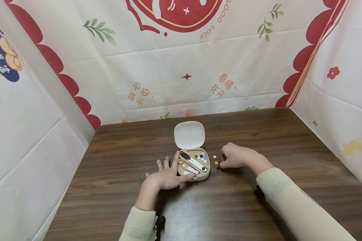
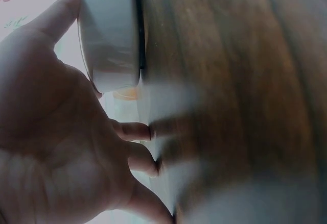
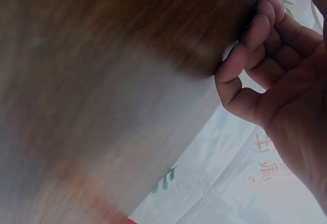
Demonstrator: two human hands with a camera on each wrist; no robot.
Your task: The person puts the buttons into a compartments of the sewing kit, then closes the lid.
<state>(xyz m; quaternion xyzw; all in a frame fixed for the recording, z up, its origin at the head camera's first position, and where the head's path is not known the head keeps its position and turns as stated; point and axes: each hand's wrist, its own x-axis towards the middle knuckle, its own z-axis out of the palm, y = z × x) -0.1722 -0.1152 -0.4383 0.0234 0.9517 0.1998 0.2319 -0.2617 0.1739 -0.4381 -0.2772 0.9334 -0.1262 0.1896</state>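
Note:
An oval case (image 1: 207, 174) with a white lid (image 1: 189, 134) raised at the back stands on the table. Its beige tray holds a long black-and-white tool (image 1: 194, 162), a small pink-and-white piece (image 1: 190, 168), a gold round piece (image 1: 180, 161) and several coloured buttons (image 1: 201, 156). My left hand (image 1: 166, 177) rests against the case, index finger at its left side, thumb at its front edge, other fingers spread. To the right, my right hand (image 1: 236, 156) has curled fingers at the tabletop beside loose buttons (image 1: 216, 162). Whether its thumb and index pinch one is hidden.
The dark wood table (image 1: 114, 160) carries the case near its middle. White printed cloth (image 1: 169, 63) hangs behind the table and along both sides. The loose buttons lie close to the case's right edge.

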